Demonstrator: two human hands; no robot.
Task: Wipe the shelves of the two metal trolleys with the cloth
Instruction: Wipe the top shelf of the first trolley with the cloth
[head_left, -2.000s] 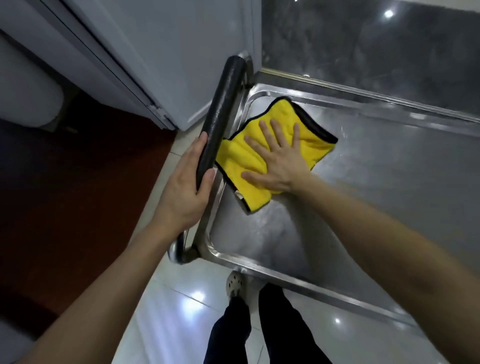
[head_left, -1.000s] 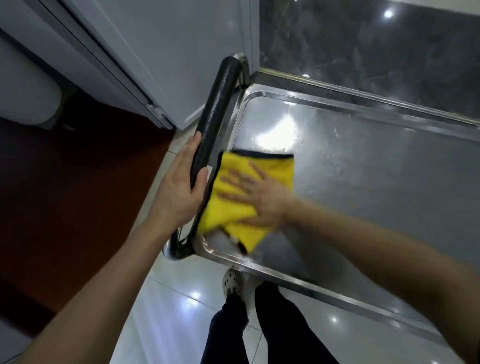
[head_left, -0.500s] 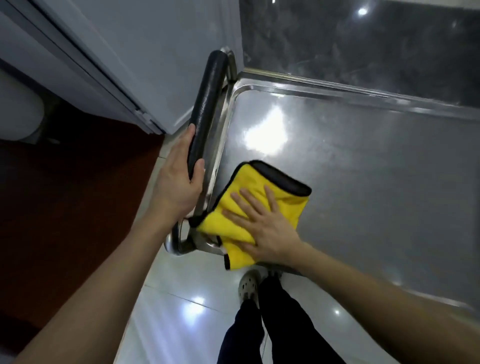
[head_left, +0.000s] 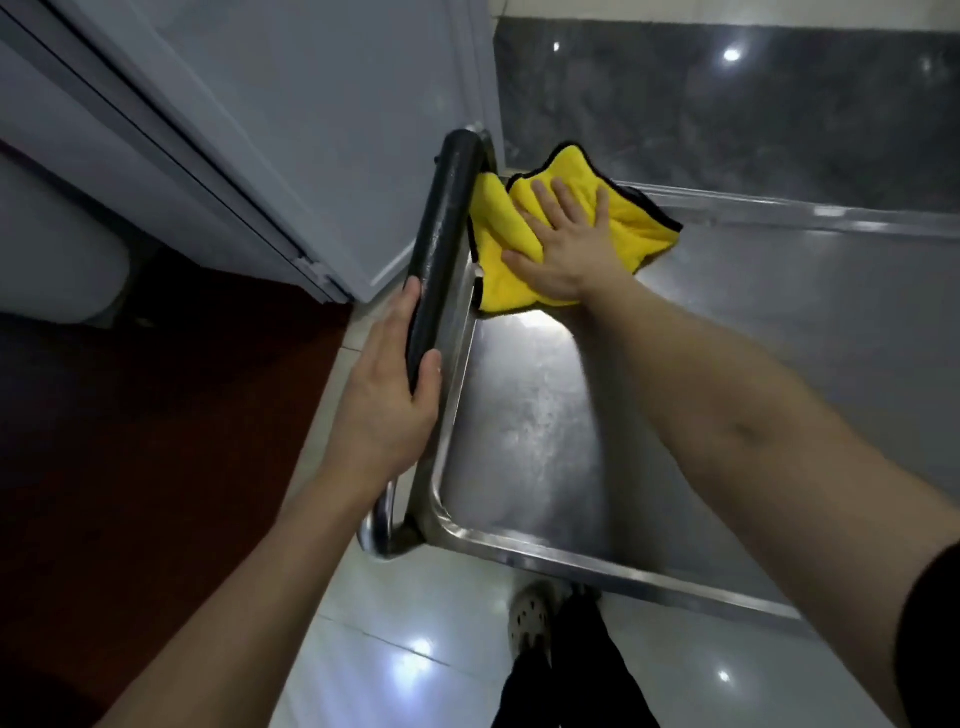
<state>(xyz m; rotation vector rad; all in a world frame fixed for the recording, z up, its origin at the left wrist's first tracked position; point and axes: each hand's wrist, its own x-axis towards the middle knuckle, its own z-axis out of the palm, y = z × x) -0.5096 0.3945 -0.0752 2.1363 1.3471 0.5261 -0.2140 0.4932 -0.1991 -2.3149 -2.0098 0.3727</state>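
A yellow cloth (head_left: 636, 228) with a dark border lies in the far left corner of the metal trolley's top shelf (head_left: 545, 426). My right hand (head_left: 563, 249) presses flat on the cloth with its fingers spread. My left hand (head_left: 384, 410) grips the near end of the trolley's black padded handle (head_left: 441, 244), fingers wrapped round it. Part of the cloth bunches up against the handle side of the shelf rim.
A pale grey door or cabinet panel (head_left: 291, 130) stands close to the left of the handle. Dark marble wall (head_left: 727, 114) runs behind the trolley. Glossy white floor tiles (head_left: 415, 649) and my legs and a shoe (head_left: 530, 618) show below the shelf's near rim.
My right hand has slid the cloth from the shelf's near left corner up to its far left corner. My left hand stays on the handle.
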